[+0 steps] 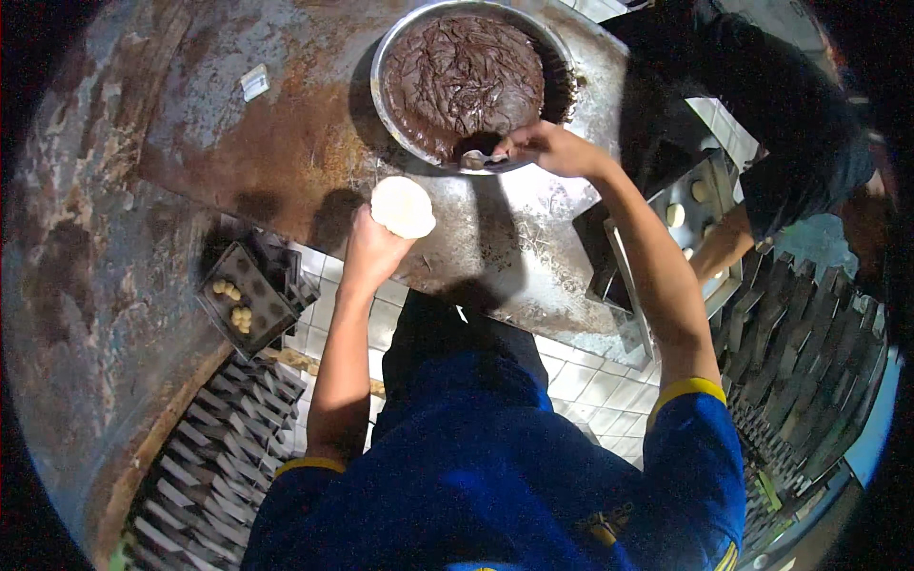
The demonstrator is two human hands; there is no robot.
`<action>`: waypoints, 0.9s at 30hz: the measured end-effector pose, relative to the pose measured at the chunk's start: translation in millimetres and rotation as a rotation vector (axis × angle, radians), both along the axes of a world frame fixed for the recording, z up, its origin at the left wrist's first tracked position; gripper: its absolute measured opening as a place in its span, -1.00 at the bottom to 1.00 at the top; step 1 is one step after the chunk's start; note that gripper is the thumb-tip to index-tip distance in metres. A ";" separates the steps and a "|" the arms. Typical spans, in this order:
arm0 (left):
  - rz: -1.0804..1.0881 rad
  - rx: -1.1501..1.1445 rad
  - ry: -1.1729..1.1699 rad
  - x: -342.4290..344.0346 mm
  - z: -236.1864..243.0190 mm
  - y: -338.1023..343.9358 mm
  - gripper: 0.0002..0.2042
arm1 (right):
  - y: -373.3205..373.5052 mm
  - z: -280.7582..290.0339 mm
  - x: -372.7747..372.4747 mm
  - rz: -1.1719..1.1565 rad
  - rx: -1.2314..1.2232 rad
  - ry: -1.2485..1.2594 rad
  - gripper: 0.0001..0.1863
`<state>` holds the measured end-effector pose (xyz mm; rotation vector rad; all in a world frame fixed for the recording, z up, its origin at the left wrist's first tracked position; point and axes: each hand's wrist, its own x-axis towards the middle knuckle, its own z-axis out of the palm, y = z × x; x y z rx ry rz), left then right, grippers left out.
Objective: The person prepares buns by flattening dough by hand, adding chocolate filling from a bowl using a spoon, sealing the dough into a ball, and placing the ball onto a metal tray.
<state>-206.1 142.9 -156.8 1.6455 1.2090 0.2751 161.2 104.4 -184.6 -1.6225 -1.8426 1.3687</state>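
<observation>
A flat round piece of pale dough [403, 206] is held upright in my left hand [367, 249], its fingers hidden behind it. My right hand [550, 147] grips a small metal spoon [479, 159] at the near edge of a large round metal bowl [376, 74]. The bowl holds thick, glossy dark brown paste [462, 81] with an uneven surface. The spoon's tip is at the paste, low inside the rim.
A worn metal table [248, 143] carries a small white packet [253, 83]. At left sits a tray [267, 314] with dough balls. At right a co-worker's arm [724, 238] reaches over another tray [719, 176] of dough pieces. Stacked metal moulds [790, 352] stand on both sides.
</observation>
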 end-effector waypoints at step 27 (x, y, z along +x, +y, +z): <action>-0.479 -0.234 -0.304 84.7 56.6 -89.4 -0.64 | -186.0 113.3 -96.8 -0.470 0.389 0.154 -0.08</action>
